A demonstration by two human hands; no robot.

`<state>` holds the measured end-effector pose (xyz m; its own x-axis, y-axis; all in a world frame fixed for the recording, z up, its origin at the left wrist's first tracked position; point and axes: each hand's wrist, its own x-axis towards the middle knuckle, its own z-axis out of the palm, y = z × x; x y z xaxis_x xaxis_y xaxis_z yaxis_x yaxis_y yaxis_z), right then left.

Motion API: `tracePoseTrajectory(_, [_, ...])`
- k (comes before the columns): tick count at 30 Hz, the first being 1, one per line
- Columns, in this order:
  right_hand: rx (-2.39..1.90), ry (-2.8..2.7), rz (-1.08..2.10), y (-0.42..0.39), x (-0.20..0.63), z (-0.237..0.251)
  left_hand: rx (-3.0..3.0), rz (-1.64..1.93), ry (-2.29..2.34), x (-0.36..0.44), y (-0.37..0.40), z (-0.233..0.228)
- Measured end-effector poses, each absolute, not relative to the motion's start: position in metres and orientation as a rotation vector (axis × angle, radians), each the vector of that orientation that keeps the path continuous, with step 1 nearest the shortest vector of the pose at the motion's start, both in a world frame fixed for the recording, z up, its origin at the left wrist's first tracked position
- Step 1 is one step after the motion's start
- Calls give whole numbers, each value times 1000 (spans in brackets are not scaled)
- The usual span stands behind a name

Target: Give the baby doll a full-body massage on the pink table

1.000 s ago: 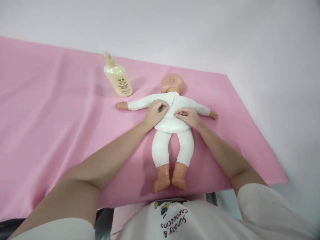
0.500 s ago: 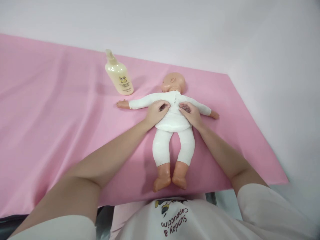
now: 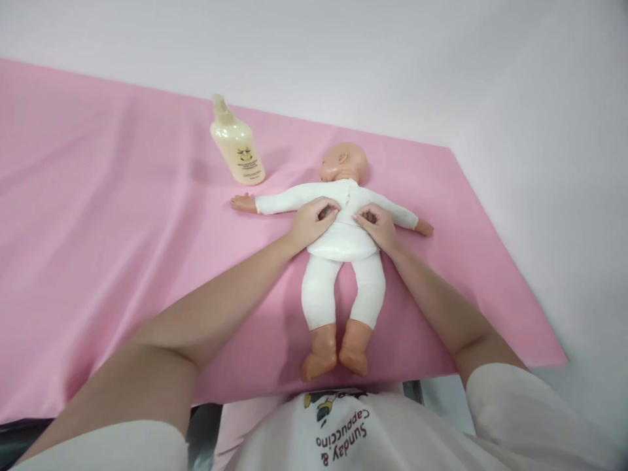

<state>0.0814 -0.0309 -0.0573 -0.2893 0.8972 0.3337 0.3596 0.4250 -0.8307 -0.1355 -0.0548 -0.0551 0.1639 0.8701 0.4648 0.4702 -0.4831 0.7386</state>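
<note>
Pink cloth-covered table (image 3: 108,216) spans the frame, surface creased at left. Directly on it: pale-yellow plastic pump bottle (image 3: 241,154), standing upper left of centre; white-clothed plastic baby doll (image 3: 343,241), lying arms outspread, centre.

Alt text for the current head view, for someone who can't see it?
Bare left hand and right hand, both curled, are at the white top of a doll lying on pink cloth; a pale pump bottle stands at upper left.
</note>
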Motion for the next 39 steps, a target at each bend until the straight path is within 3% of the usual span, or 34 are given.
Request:
tracePoseTrajectory(9, [-1026, -1876, 594, -23, 87, -68, 2174, 1312, 1376, -141, -47, -62])
tracePoseTrajectory(31, [-1016, -1986, 721, -19, 91, -68, 2192, 1220, 1334, -147, -41, -70])
tracePoseTrajectory(39, [-653, -2011, 640, -32, 88, -59, 2390, 1262, 923, -144, -58, -54])
